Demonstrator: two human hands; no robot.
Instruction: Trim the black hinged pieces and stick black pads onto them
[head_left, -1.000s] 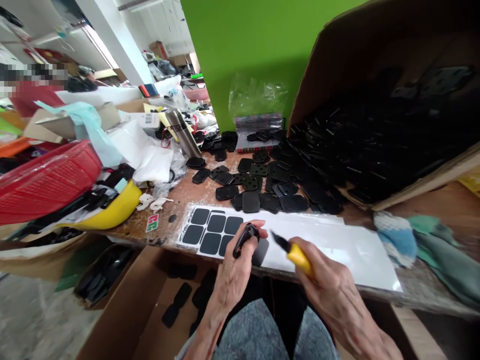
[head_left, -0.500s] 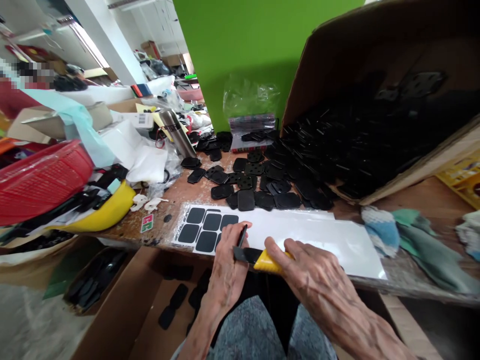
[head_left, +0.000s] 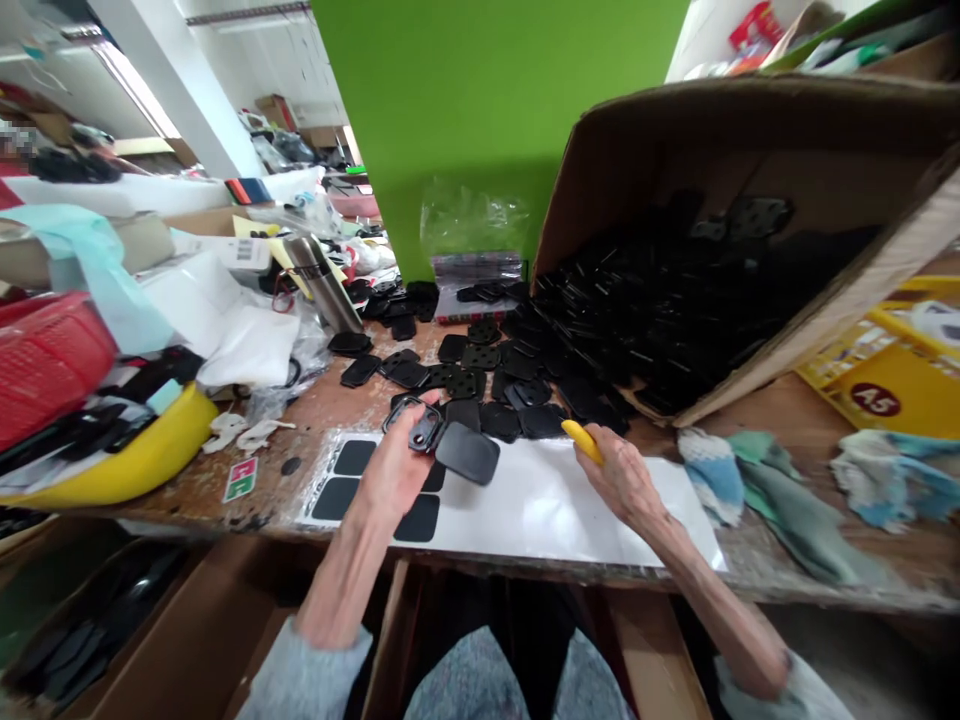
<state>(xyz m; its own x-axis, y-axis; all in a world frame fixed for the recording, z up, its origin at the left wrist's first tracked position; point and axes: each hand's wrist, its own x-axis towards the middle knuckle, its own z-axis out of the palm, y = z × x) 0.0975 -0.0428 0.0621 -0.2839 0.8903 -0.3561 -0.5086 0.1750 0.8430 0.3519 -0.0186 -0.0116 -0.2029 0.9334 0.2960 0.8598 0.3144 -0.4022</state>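
While the left hand grasps an opened piece, the right hand a yellow tool, dark pads (eight o'clock) and loose pieces (twelve) seemingly remain

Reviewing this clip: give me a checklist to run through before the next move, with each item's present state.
1. Black piece held: ok, it is in the left hand.
2. Flat panel clear to see: ok, it juts out to the right of the part with holes; whether the two are joined, cannot tell.
3. Yellow tool held: ok, it is in the right hand.
4. Blade out on that tool: cannot tell, none shows.
5. Hands apart: ok, there is a gap between them above the white sheet.
6. Black squares all in full view: not ok, the left hand and the panel cover some at the sheet's left end.
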